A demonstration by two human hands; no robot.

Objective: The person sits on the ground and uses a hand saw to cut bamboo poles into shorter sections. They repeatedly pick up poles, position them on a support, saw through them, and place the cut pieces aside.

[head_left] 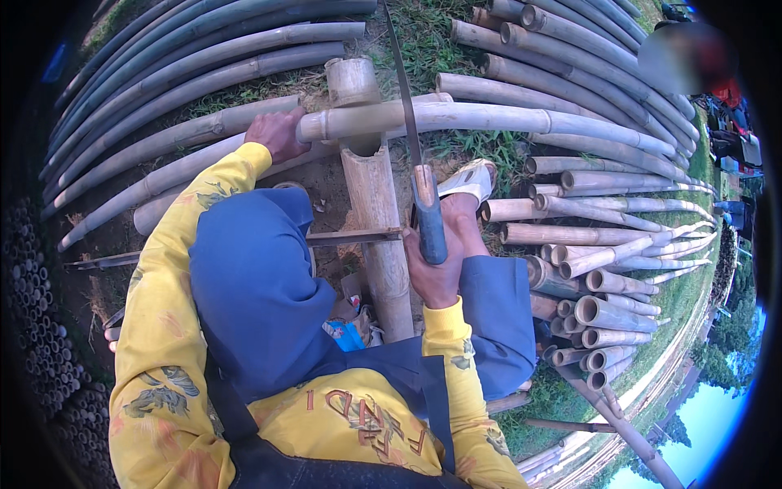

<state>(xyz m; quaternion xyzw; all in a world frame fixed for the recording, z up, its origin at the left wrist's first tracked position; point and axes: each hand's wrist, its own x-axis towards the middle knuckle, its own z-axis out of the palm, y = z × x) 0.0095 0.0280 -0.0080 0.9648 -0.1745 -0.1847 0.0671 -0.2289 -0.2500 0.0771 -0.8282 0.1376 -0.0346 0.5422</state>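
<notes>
A pale bamboo pole (pixel 489 116) lies crosswise ahead of me, over a thick split bamboo support (pixel 376 212). My left hand (pixel 278 134) is closed at the pole's near left end, its fingers partly hidden. In my right hand (pixel 433 265) is the dark handle of a hand saw (pixel 405 85), fingers wrapped round it. The long, narrow blade points away from me and crosses the pole. Whether its teeth are in the bamboo, I cannot tell. A thin flat strip (pixel 354 237) runs left from beside my right hand.
Long bamboo poles (pixel 220 69) lie in rows at the far left. More cut poles (pixel 615 314) are stacked on the right, ends toward me. My sandalled foot (pixel 471 181) is beside the support. Many bamboo ends (pixel 45 326) show at the left edge. A blurred person (pixel 692 61) is at the far right.
</notes>
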